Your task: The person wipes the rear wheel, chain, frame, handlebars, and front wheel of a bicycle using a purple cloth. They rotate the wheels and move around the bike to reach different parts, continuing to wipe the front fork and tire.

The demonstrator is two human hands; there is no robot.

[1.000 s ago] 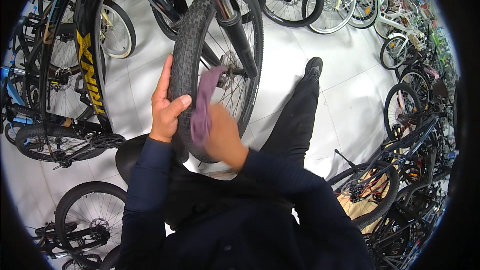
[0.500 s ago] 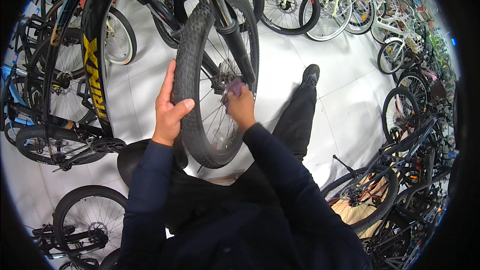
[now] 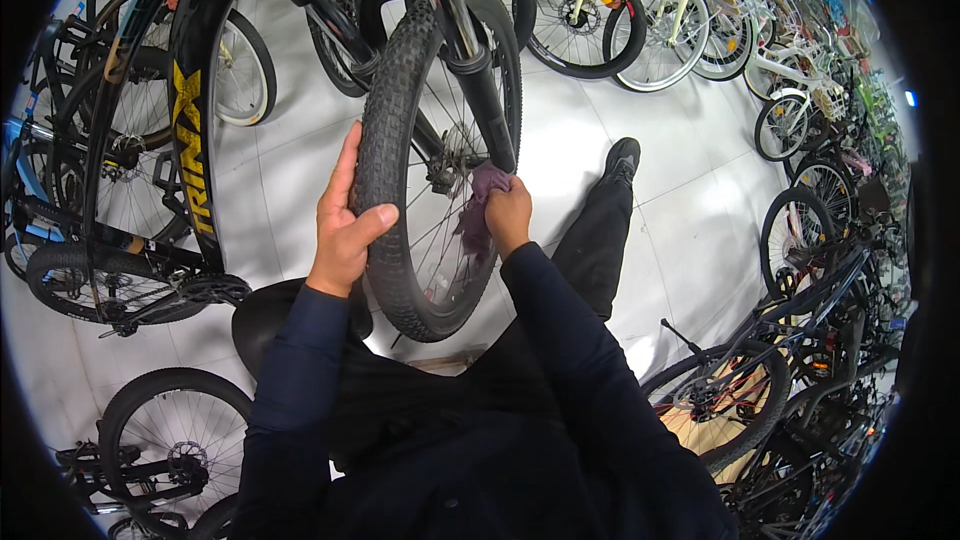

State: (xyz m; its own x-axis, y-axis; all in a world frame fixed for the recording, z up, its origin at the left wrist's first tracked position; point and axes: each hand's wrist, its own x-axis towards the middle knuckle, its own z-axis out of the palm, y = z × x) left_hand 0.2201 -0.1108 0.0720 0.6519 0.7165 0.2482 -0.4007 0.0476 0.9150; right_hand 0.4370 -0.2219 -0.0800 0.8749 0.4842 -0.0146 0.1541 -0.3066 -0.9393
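In front of me stands the front wheel (image 3: 388, 155) of a black bicycle, with a knobby tyre, thin spokes and a disc brake rotor at the hub. My left hand (image 3: 343, 230) holds the tyre's left side, thumb across the tread and fingers extended up along its edge; some fingers are hidden. My right hand (image 3: 508, 212) is closed on a purple cloth (image 3: 488, 181), just below the lower end of the fork leg (image 3: 485, 105). Part of the cloth hangs down over the spokes on the wheel's right side.
The bicycle's frame (image 3: 190, 140), black with yellow lettering, rises at the left. Another bicycle wheel (image 3: 180, 440) stands at lower left. Several parked bicycles line the back and right, including a dark one (image 3: 730, 390) near my right side. My outstretched leg (image 3: 595, 240) lies across the tiled floor.
My right hand has moved slightly right, away from the hub, and more of the cloth now hangs below it. My left hand stays on the tyre.
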